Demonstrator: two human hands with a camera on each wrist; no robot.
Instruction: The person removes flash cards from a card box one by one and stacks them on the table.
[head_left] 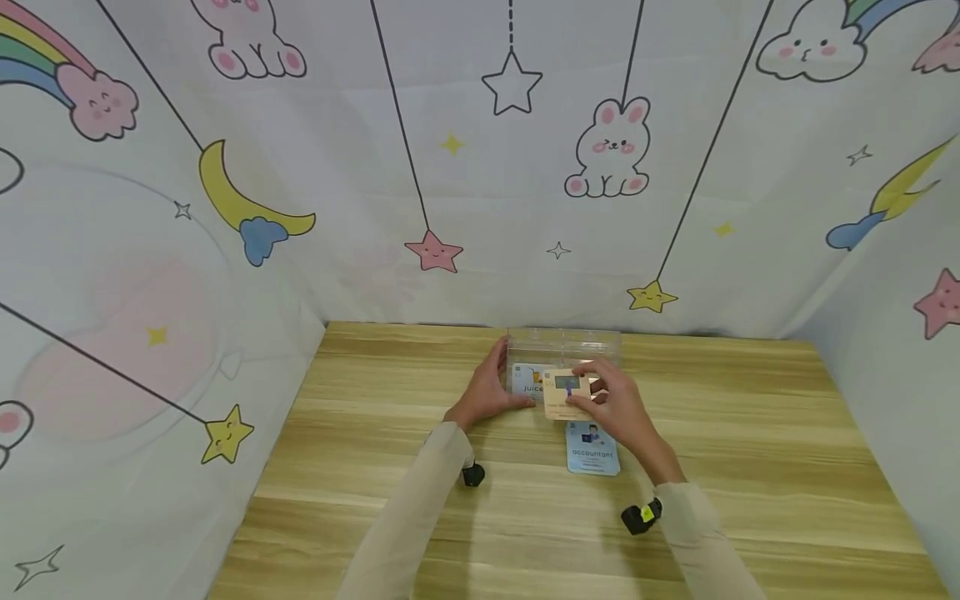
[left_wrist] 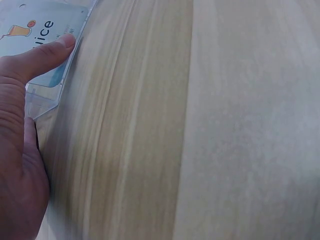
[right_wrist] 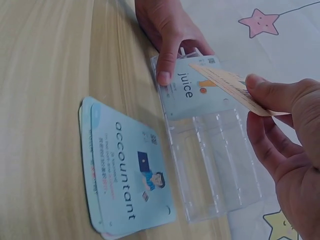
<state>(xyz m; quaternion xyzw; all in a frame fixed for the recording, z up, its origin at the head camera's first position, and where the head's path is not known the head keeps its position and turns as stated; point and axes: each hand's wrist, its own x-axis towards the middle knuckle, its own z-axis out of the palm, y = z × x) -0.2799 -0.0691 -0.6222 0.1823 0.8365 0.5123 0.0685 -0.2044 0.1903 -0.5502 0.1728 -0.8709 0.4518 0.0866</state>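
Note:
My left hand grips the left end of a clear plastic card box, its thumb at the front edge and its fingers round the far side. A blue card marked "juice" lies in the box's left part; the compartments at the other end show bare plastic. My right hand pinches an orange card between thumb and fingers, tilted above the box. Just in front of the box lies a stack of blue cards, topped by one reading "accountant". The left wrist view catches only the left hand and the box's corner.
The wooden table reaches out to both sides. Behind the box hangs a white cloth printed with stars and rabbits, close to the table's back edge; more cloth stands at left and right.

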